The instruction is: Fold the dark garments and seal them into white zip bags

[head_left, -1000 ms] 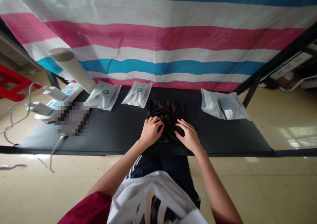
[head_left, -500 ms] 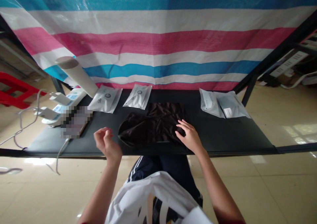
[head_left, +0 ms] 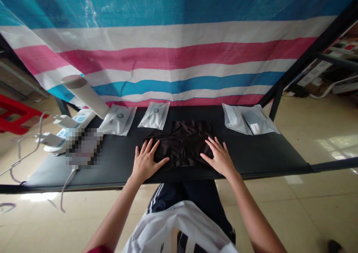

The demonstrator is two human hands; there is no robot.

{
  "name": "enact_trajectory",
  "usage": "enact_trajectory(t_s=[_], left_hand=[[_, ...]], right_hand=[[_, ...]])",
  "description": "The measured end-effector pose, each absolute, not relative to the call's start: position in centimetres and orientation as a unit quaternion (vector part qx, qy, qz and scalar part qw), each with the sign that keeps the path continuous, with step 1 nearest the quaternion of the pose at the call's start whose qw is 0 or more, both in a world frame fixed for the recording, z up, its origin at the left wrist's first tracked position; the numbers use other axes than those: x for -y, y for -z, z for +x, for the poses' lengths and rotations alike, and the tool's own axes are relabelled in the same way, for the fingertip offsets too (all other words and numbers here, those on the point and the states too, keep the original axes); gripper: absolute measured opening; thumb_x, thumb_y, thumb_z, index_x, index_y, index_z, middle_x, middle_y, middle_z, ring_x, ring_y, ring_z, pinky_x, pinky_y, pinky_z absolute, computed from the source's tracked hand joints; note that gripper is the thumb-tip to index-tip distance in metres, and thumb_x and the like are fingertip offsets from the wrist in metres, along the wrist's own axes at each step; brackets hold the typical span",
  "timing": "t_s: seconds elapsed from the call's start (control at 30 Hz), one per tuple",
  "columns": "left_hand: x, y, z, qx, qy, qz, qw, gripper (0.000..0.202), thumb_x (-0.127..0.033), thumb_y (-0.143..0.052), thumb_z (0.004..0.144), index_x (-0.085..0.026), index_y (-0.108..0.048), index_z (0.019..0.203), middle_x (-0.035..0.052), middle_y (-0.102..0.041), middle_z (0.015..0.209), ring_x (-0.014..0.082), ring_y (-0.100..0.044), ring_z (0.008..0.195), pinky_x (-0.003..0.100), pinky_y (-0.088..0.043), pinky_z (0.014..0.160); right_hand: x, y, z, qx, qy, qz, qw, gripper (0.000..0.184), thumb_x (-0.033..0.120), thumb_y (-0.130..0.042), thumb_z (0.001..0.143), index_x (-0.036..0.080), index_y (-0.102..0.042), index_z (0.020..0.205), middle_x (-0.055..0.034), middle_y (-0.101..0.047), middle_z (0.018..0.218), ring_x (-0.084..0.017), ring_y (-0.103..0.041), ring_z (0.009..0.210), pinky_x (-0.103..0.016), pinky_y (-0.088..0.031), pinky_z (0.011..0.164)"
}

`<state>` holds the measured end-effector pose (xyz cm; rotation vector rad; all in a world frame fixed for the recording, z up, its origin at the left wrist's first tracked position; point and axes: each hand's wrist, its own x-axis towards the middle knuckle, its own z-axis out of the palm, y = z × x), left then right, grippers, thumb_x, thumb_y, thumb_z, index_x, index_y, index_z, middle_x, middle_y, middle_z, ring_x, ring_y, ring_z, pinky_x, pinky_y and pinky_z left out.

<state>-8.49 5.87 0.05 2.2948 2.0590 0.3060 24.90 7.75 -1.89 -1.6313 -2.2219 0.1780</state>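
A dark brown, shiny piece of cloth (head_left: 183, 141), perhaps a garment, lies folded and wrinkled on the black table (head_left: 251, 158) in front of me. My left hand (head_left: 147, 160) rests with spread fingers on its left part. On its right part lies my right hand (head_left: 219, 156), fingers apart and palm down. Neither hand grips the cloth. Part of each side of it is hidden beneath my hands.
Two pale plastic pouches, a left one (head_left: 119, 119) and a middle one (head_left: 153, 115), lie along the back. More pouches (head_left: 250, 119) sit at back right. At left are a white bottle (head_left: 85, 96), a power strip (head_left: 69, 132) and a blurred-out device (head_left: 84, 148) with a cable.
My left hand has moved right from beside the cloth, opened and come down on it. My right hand has flattened on the right side. The cloth's left part now reaches less far left.
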Motion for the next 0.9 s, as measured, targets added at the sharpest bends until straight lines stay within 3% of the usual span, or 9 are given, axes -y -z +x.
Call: enact_trajectory(t_s=[0.17,0.43,0.73,0.9], left_hand=[[-5.8,0.4,-10.3,-0.642,-0.094,0.761,0.017,0.085,-0.074,-0.049,0.082,-0.030,-0.033,0.153,0.0084,-0.030,0.160,0.0349,-0.028,0.147,0.059,-0.025,0.117],[-6.1,0.5,-11.5,-0.620,-0.107,0.777,0.016,0.083,-0.070,-0.054,0.082,-0.027,-0.036,0.151,0.0105,-0.033,0.159,0.0347,-0.030,0.146,0.058,-0.026,0.116],[-6.7,0.8,-13.0,-0.601,-0.128,0.788,0.040,0.068,-0.061,-0.050,0.089,-0.027,-0.041,0.148,0.0098,-0.036,0.157,0.0319,-0.030,0.147,0.055,-0.025,0.118],[-6.3,1.0,-13.2,-0.619,-0.219,0.751,0.063,0.052,-0.050,-0.046,0.094,-0.021,-0.050,0.137,0.0120,-0.049,0.146,0.0278,-0.047,0.134,0.047,-0.035,0.114]], right_hand=[[-7.6,2.2,25.3,0.798,-0.070,-0.576,0.161,0.053,0.041,-0.037,0.100,0.025,-0.039,0.150,-0.0075,-0.040,0.155,-0.030,-0.031,0.146,-0.062,-0.026,0.116],[-7.2,2.7,25.7,0.768,-0.089,-0.568,0.283,0.047,0.043,-0.051,0.094,0.023,-0.057,0.136,-0.0092,-0.052,0.146,-0.031,-0.040,0.141,-0.056,-0.036,0.113],[-7.1,2.8,26.0,0.720,-0.123,-0.580,0.359,0.037,0.041,-0.049,0.094,0.020,-0.068,0.118,-0.0117,-0.063,0.133,-0.029,-0.052,0.132,-0.052,-0.042,0.110],[-7.1,2.7,26.5,0.686,-0.152,-0.577,0.416,0.031,0.041,-0.054,0.091,0.019,-0.072,0.105,-0.0125,-0.071,0.119,-0.029,-0.060,0.122,-0.049,-0.048,0.104]])
